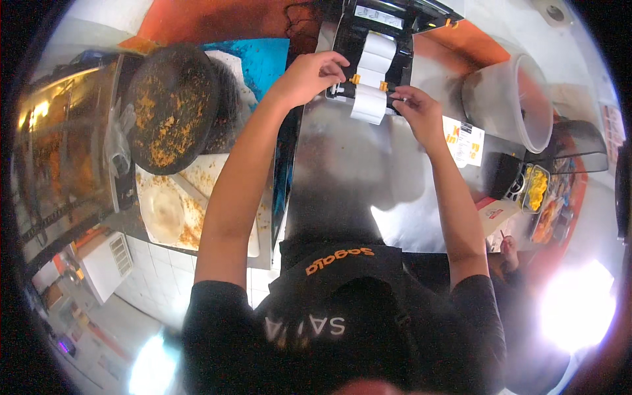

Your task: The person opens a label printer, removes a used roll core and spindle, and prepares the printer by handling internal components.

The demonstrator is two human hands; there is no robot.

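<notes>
Steel counter (336,171), with an opened black printer (353,41) at its far edge; a white label strip (370,104) runs from it toward the near edge. Left hand (304,78), thumb and fingers parted; right hand (422,113) narrow — grip unclear. Threading seems underway — next calls for aligning strip between orange clips (384,86).

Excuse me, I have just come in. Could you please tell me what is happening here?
A person has both hands at an opened black label printer at the far end of a metal counter. The left hand is at its left side, the right hand at its right. Between them, a white paper strip runs through the printer, its loose end toward the person.
</notes>
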